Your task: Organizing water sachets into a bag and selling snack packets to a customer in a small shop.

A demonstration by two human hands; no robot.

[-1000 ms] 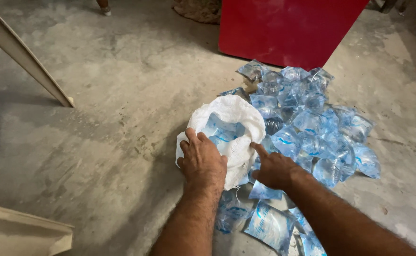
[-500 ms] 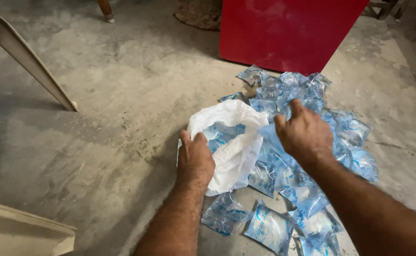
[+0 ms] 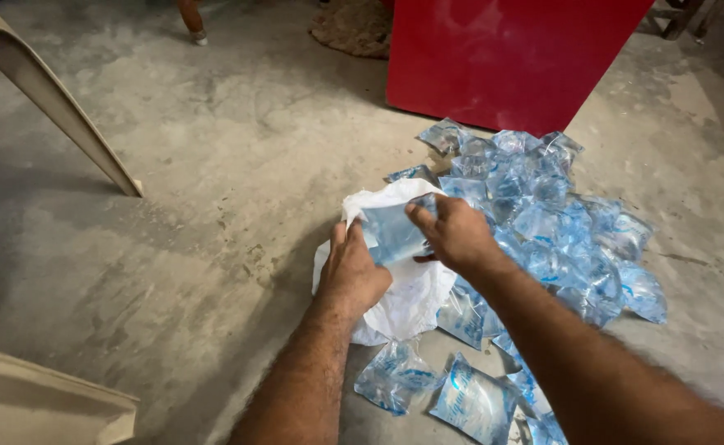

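Observation:
My left hand [image 3: 353, 272] grips the near rim of a white sack [image 3: 411, 301] that lies on the concrete floor with its mouth held up. My right hand [image 3: 454, 235] holds a clear water sachet [image 3: 391, 233] with blue print right at the sack's mouth. A heap of several like sachets [image 3: 555, 222] spreads to the right of the sack. Two more sachets [image 3: 395, 379] lie near my forearms at the bottom.
A red box-like cabinet [image 3: 510, 58] stands just behind the heap. A beige plastic chair leg [image 3: 57, 107] slants down at the left, and another beige chair part [image 3: 32, 404] fills the lower left corner. Bare concrete floor [image 3: 213, 189] spreads to the left.
My right hand reached to the heap on the right, took a sachet and brought it back to the sack's mouth. My left hand stayed on the sack's rim.

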